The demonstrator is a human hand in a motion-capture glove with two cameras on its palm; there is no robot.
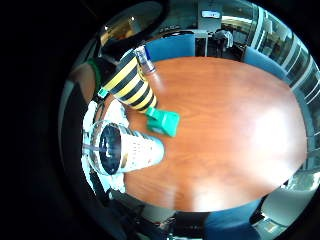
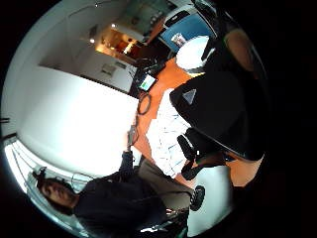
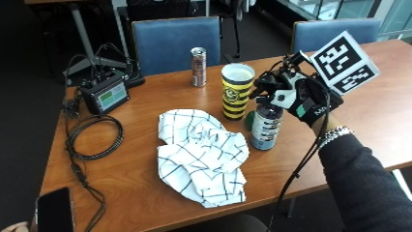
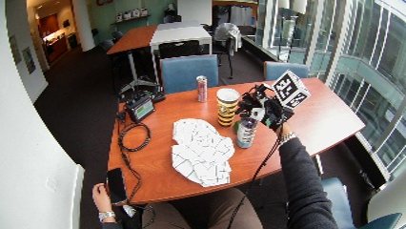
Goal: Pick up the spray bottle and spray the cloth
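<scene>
— One hand matters here: my gloved right hand [image 3: 297,94] is at the head of the spray bottle [image 3: 265,126], fingers curled round its top.

— Which way does the bottle run?

— Upright on the tabletop [image 3: 360,108], long axis vertical, directly beneath my palm. The striped cup [image 3: 237,92] stands just beside it.

— And the cloth?

— The checked cloth [image 3: 203,154] lies flat, near the bottle's base, on the side away from my arm. I judge the nozzle must point that way.
</scene>
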